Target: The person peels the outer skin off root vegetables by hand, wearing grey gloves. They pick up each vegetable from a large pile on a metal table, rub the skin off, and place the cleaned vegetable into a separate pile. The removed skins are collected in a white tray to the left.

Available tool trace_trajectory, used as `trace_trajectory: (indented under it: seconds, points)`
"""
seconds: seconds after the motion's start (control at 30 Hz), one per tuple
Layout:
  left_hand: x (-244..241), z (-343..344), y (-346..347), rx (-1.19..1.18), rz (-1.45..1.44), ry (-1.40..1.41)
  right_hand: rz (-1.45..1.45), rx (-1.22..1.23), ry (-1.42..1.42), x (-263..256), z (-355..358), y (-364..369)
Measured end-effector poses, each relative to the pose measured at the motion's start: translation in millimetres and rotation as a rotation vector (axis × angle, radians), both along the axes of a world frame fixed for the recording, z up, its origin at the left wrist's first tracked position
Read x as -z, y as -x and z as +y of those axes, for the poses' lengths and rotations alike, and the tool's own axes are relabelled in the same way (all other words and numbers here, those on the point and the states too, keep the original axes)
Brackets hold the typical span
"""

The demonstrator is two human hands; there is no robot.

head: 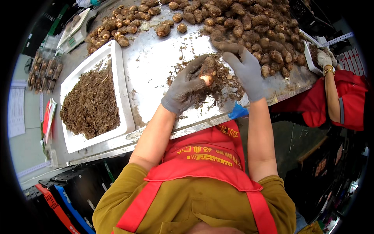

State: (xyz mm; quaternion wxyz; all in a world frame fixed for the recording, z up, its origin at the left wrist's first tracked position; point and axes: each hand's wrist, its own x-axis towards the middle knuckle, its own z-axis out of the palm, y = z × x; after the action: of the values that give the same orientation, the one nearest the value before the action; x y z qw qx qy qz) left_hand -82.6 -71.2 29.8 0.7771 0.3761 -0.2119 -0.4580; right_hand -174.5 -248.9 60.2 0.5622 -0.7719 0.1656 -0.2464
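Observation:
My left hand (182, 87), in a grey dotted work glove, is closed around a brown, hairy taro corm (209, 68). The corm's pale pinkish end points towards me. To the right, my right hand (248, 73) wears a grey glove with soil-darkened fingers. Its thumb and fingers are spread, apart from the held corm, and I see nothing in its grasp. Under both hands, loose brown husk scraps (225, 84) lie scattered on the metal table (149, 73). A large heap of taro corms (257, 29) rises just beyond my right hand.
Left stands a white foam tray (124, 87) of fibrous peelings (90, 102). Behind it are a smaller taro pile (114, 29) and a weighing scale (74, 32). Packed taro trays (45, 71) sit far left. A blue plastic scrap (238, 111) hangs at the table edge. A co-worker (347, 96) stands right.

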Motion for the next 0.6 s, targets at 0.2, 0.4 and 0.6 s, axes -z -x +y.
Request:
trace_trajectory:
  seconds: [0.2, 0.4, 0.6]
  points:
    - [11, 1, -3, 0.102, 0.087, 0.069, -0.148, -0.307, 0.195, 7, 21, 0]
    - [19, -2, -3, 0.092, 0.144, 0.138, -0.216, 0.062, 0.674, 15, -1, -27]
    - [19, -3, -1, 0.084, 0.356, 0.266, -0.133, -0.028, 0.168, 13, -3, 3]
